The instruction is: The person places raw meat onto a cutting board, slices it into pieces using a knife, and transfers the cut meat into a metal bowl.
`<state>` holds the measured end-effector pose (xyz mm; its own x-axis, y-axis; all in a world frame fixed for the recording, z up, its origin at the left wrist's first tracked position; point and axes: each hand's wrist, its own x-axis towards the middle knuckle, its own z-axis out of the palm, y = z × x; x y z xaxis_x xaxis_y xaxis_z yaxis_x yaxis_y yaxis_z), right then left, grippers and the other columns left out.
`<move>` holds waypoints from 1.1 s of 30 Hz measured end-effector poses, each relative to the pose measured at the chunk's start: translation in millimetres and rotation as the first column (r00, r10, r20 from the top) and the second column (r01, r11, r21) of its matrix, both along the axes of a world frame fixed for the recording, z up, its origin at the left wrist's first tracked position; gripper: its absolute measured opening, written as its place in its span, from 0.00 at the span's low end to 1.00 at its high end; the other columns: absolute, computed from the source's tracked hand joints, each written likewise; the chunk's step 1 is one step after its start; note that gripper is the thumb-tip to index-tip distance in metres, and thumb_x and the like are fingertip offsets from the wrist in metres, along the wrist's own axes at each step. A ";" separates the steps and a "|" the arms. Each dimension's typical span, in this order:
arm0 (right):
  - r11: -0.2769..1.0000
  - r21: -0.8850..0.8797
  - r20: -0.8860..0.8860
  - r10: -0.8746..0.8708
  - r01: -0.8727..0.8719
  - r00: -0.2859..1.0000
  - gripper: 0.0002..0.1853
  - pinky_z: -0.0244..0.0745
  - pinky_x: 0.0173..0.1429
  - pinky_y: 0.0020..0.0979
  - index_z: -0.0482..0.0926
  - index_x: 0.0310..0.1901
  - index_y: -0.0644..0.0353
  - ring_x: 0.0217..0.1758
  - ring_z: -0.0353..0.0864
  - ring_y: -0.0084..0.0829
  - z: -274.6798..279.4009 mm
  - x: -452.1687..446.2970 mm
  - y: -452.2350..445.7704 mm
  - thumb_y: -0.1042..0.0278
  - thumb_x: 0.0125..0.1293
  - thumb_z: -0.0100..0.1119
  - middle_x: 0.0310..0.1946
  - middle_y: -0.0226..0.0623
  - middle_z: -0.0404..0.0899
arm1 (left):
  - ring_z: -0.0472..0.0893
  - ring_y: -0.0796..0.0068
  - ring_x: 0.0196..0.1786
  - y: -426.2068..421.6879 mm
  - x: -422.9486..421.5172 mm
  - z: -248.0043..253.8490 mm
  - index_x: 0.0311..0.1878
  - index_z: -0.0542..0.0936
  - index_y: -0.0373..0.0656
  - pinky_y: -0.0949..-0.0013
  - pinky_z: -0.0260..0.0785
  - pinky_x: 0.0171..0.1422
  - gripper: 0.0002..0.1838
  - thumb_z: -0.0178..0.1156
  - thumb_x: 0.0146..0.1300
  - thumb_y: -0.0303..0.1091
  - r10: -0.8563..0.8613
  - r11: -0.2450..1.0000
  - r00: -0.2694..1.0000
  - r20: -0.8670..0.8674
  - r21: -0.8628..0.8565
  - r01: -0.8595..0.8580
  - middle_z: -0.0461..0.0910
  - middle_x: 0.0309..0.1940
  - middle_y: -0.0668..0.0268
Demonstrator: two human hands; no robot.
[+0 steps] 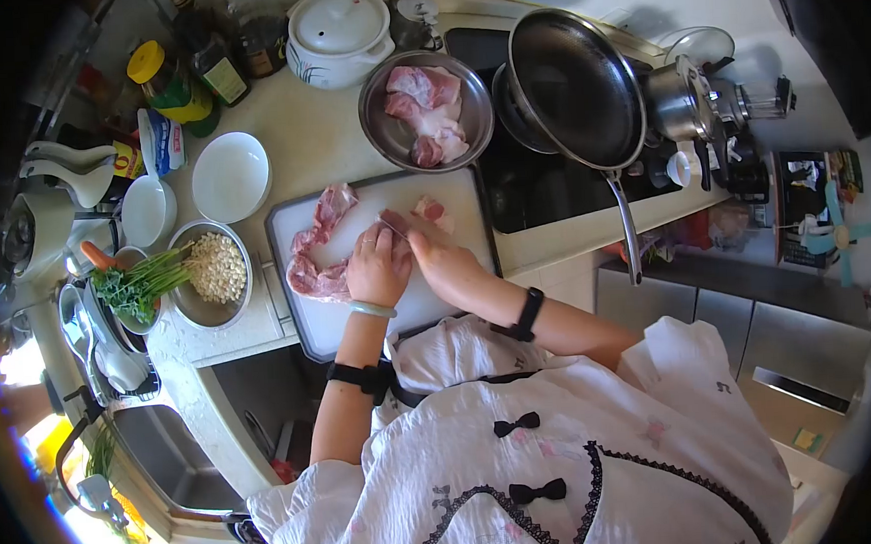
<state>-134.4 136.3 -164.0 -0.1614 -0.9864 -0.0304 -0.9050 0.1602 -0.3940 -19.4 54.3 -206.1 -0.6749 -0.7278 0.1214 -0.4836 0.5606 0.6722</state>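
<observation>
Raw meat lies on a white cutting board (pixel 418 307) with a dark rim. My left hand (pixel 374 270), wearing a ring and a pale green bangle, presses curled fingers onto a piece of meat (pixel 390 223) near the board's middle. Close against it, my right hand (pixel 443 262) is closed around a knife (pixel 395 227); only a thin line of its blade shows, at the meat, and the handle is hidden. A long strip of meat (pixel 309 264) curves along the board's left part. Another small piece (pixel 433 211) rests beyond my right hand.
A metal bowl (pixel 373 127) with large meat chunks stands behind the board. A frying pan (pixel 579 87) sits on the black stove (pixel 550 192), its handle jutting over the counter edge. To the left are a bowl of pale kernels (pixel 217 269), leafy greens (pixel 136 288) and a white bowl (pixel 231 174).
</observation>
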 end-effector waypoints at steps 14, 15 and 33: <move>0.960 0.276 0.066 -0.059 0.039 0.996 0.17 0.75 0.29 0.44 0.65 0.52 0.66 0.40 0.79 0.44 -5.4 -4.8 22.7 0.72 0.60 0.45 0.37 0.49 0.76 | 0.76 0.54 0.48 -0.3 -3.0 2.1 0.40 0.76 0.40 0.58 0.73 0.49 0.17 0.64 0.44 0.33 -0.030 0.999 0.999 0.020 -0.022 0.030 0.76 0.48 0.54; 0.990 0.129 0.053 -0.058 0.051 0.997 0.16 0.75 0.29 0.44 0.65 0.50 0.66 0.40 0.79 0.45 -11.7 -2.5 10.2 0.72 0.60 0.45 0.37 0.49 0.76 | 0.77 0.54 0.48 -2.0 -2.9 3.1 0.40 0.76 0.40 0.58 0.73 0.49 0.17 0.63 0.44 0.34 -0.034 0.999 0.999 0.022 0.000 0.034 0.76 0.48 0.54; 0.994 -0.099 0.227 -0.022 0.046 0.974 0.13 0.73 0.31 0.48 0.63 0.51 0.62 0.30 0.79 0.52 -21.9 -18.8 3.4 0.68 0.66 0.42 0.34 0.54 0.77 | 0.73 0.52 0.51 9.6 3.1 12.2 0.47 0.72 0.43 0.53 0.66 0.54 0.24 0.62 0.42 0.35 -0.119 0.983 0.976 0.181 -0.116 0.141 0.72 0.49 0.53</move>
